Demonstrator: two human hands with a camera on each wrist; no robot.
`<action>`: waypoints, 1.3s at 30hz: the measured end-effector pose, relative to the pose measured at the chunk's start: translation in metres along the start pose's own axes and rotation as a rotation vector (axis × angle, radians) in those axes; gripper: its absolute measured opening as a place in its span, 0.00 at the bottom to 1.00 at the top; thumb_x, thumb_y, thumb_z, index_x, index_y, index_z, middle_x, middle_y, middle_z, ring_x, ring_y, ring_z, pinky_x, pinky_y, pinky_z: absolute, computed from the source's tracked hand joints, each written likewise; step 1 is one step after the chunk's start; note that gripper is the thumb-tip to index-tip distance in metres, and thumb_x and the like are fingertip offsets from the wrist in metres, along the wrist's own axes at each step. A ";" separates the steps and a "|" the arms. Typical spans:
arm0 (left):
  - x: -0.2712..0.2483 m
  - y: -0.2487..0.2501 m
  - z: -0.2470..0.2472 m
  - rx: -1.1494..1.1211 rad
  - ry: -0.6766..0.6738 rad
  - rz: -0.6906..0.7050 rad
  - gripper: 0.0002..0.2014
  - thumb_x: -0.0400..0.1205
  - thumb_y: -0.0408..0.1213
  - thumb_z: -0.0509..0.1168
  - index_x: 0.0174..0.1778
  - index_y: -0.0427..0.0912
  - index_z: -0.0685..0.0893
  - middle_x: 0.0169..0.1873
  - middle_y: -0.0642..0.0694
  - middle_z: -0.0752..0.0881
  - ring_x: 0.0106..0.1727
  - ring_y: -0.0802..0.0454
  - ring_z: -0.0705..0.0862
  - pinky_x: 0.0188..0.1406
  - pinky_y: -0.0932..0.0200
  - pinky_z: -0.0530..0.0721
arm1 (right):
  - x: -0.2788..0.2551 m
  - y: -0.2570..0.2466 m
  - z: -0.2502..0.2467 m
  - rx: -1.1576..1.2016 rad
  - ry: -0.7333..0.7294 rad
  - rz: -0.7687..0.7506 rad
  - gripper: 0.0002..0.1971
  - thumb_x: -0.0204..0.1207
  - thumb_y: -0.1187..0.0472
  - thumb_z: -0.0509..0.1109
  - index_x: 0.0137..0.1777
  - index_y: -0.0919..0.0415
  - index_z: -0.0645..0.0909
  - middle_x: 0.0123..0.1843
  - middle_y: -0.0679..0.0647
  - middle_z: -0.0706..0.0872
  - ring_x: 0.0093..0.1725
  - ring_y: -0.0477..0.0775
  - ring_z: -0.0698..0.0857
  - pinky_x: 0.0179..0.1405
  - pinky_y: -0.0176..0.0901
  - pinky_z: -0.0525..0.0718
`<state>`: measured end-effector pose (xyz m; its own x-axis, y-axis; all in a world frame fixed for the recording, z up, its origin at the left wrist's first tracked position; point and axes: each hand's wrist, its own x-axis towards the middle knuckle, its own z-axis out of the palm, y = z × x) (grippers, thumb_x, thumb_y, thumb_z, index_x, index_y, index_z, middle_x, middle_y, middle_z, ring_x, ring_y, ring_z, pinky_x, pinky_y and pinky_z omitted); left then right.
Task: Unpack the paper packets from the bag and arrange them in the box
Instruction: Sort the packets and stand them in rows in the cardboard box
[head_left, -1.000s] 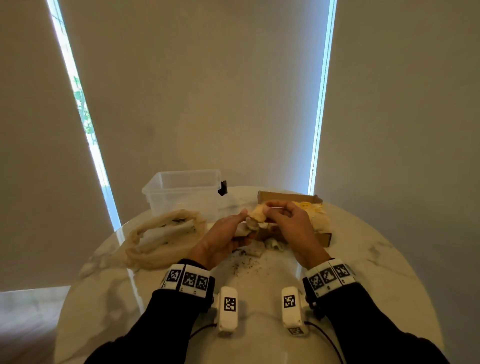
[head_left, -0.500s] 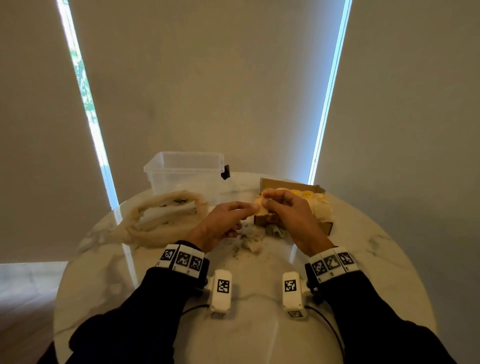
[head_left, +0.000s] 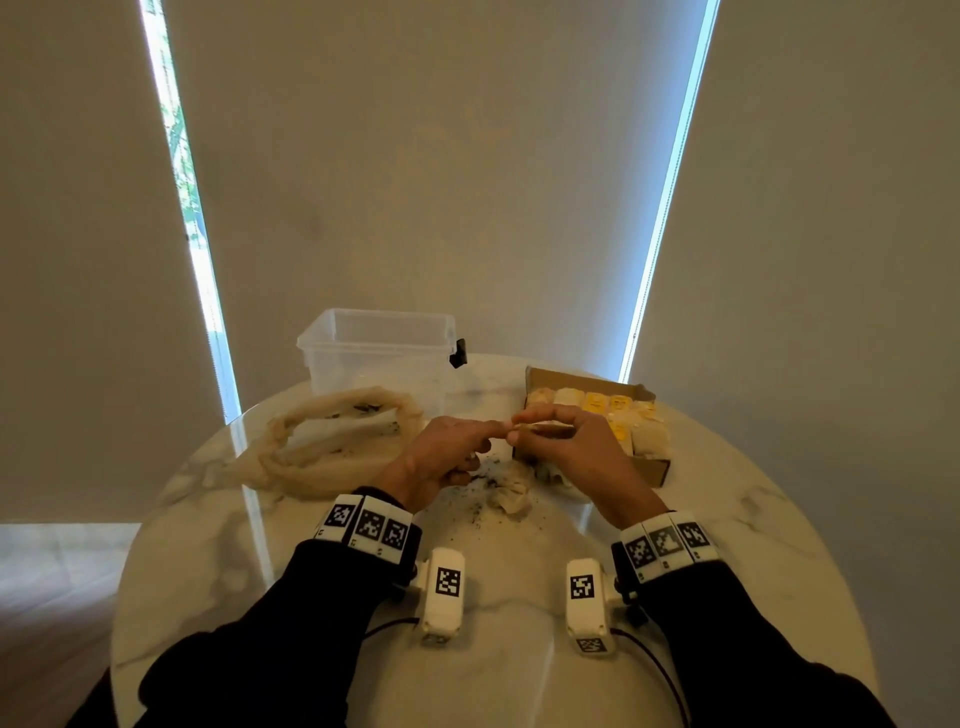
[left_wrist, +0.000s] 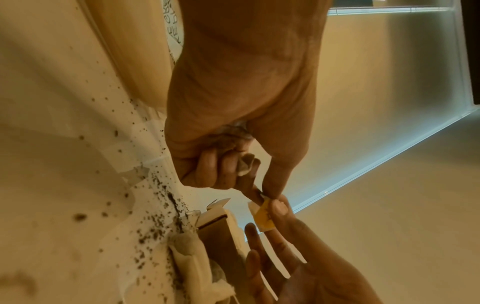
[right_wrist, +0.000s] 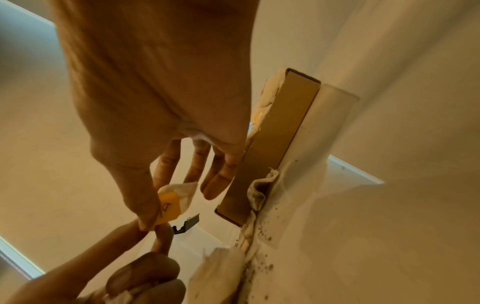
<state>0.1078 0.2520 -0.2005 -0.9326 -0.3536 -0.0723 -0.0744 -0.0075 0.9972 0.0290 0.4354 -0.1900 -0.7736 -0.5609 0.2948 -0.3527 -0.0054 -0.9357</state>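
Nearest on the round marble table (head_left: 519, 675) lie both black sleeves, each with a wrist band of square markers. Beyond them, a crumpled spent packet (head_left: 511, 496) sits among scattered dark specks (head_left: 480, 486) on the tabletop.

Above that litter the two hands meet. The right hand (head_left: 571, 452) pinches a small paper packet with a yellow tag (right_wrist: 168, 207) between thumb and forefinger, its other three fingers spread loose. The packet's long axis runs roughly left to right in the head view, the yellow tag end toward the left hand. The left hand (head_left: 441, 457) pinches something thin at that same end with thumb and forefinger; whether it is a string or the tag's edge cannot be told. Its remaining fingers curl round a wad of pale crumpled paper (left_wrist: 245, 166).

Just behind the right hand is the open cardboard box (head_left: 649, 467), with pale and yellow-tagged packets (head_left: 608, 402) ranged side by side in rows. To the left lies the slumped cloth bag (head_left: 332, 447), mouth open. Farthest back stands a clear plastic tub (head_left: 379, 353), with a black clip on its right rim.
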 end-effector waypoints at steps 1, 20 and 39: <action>0.000 0.000 0.000 -0.011 0.001 -0.001 0.23 0.81 0.55 0.78 0.62 0.40 0.92 0.35 0.52 0.78 0.25 0.58 0.67 0.24 0.62 0.66 | 0.000 0.000 0.000 -0.010 0.024 -0.013 0.09 0.76 0.57 0.86 0.55 0.53 0.96 0.49 0.51 0.97 0.53 0.53 0.95 0.53 0.45 0.94; -0.003 0.002 -0.001 0.076 -0.079 0.103 0.16 0.79 0.59 0.79 0.56 0.53 0.97 0.32 0.52 0.73 0.31 0.56 0.67 0.28 0.63 0.70 | 0.007 0.001 -0.011 0.217 0.067 0.100 0.14 0.79 0.61 0.83 0.63 0.57 0.92 0.54 0.55 0.97 0.54 0.56 0.96 0.52 0.46 0.94; 0.010 -0.009 -0.001 0.169 -0.120 0.040 0.16 0.85 0.55 0.75 0.62 0.50 0.93 0.48 0.49 0.86 0.33 0.59 0.77 0.29 0.63 0.76 | 0.058 -0.005 -0.065 -0.185 0.324 0.014 0.10 0.78 0.62 0.85 0.57 0.50 0.94 0.52 0.49 0.96 0.44 0.51 0.96 0.48 0.45 0.95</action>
<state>0.0996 0.2477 -0.2102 -0.9707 -0.2361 -0.0450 -0.0856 0.1644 0.9827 -0.0480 0.4567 -0.1552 -0.8952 -0.2682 0.3559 -0.4069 0.1664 -0.8982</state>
